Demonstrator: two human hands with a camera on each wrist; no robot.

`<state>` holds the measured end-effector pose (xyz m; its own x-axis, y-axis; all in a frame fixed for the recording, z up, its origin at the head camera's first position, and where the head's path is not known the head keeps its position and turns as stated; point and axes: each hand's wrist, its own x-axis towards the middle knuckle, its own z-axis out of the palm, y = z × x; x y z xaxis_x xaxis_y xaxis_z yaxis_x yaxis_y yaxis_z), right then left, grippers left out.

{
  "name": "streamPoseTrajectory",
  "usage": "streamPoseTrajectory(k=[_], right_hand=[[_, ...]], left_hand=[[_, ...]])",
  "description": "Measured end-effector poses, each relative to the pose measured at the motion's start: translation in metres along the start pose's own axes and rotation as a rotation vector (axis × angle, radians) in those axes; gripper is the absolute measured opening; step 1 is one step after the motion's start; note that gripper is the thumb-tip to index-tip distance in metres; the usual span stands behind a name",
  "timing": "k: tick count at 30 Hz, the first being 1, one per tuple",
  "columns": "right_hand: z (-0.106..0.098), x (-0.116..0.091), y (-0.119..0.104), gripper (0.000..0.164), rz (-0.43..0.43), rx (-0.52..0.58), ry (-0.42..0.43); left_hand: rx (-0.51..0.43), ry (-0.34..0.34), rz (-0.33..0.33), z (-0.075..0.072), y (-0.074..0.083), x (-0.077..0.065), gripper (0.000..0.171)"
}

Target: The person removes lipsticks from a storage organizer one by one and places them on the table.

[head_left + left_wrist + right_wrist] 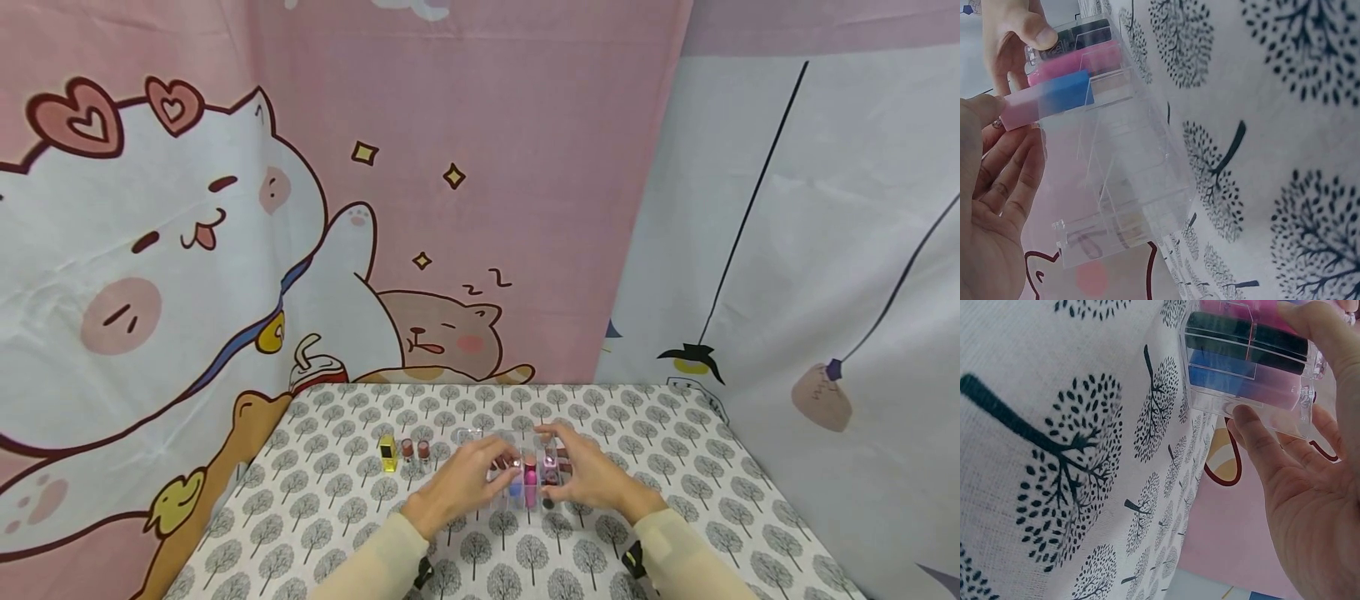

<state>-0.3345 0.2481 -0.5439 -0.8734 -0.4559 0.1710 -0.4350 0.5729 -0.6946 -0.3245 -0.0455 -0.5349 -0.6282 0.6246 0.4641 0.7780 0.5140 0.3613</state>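
Your left hand (474, 477) pinches the pink-and-blue block (1046, 100) by its pink end between thumb and fingers, the other fingers spread loosely below. The block's blue end is at a compartment of the clear organizer (1138, 172), just left of the magenta tube (1079, 62); you cannot tell from here whether that end touches the compartment's floor.

The organizer sits in front of you on the tree-print cloth (495, 583), between your two hands. Your right hand (600, 477) holds its right part, thumb and forefinger set apart and bent around it, the forefinger's tip against the clear side wall. Under that grip you have a dark block (1241, 340) to the right of the magenta tube, and a second blue-and-pink block (1241, 381) farther right again, seen through the clear plastic.

To the left of the organizer, well apart from your hands, a yellow-and-black tube (387, 452) stands on the cloth, with two brown-topped lipsticks (416, 451) side by side just right of it. On the far side hangs a pink cartoon backdrop (525, 208), and to your right a pale curtain (847, 250).
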Motion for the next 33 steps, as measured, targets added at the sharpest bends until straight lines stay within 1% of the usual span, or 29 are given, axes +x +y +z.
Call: streamPoseTrajectory(k=[8, 16, 21, 23, 27, 33], right_hand=[[0.002, 0.0, 0.001, 0.107, 0.021, 0.003, 0.001], [0.001, 0.001, 0.003, 0.11, 0.017, 0.019, -0.011], [0.001, 0.001, 0.003, 0.111, 0.015, 0.02, -0.013], [0.001, 0.0, 0.003, 0.111, 0.014, 0.012, -0.013], [0.0, 0.0, 0.002, 0.109, 0.009, -0.002, -0.01], [0.001, 0.0, 0.002, 0.108, 0.015, -0.003, 0.0]], left_hand=[[-0.002, 0.03, 0.022, -0.005, -0.002, 0.001, 0.027], [0.014, 0.055, 0.054, -0.009, -0.002, 0.001, 0.029], [0.005, 0.072, 0.074, -0.011, -0.004, -0.001, 0.029], [-0.005, 0.075, 0.076, -0.012, -0.005, -0.003, 0.029], [0.005, 0.083, 0.081, -0.012, -0.007, -0.006, 0.03], [-0.01, 0.088, 0.073, -0.014, -0.006, -0.008, 0.029]])
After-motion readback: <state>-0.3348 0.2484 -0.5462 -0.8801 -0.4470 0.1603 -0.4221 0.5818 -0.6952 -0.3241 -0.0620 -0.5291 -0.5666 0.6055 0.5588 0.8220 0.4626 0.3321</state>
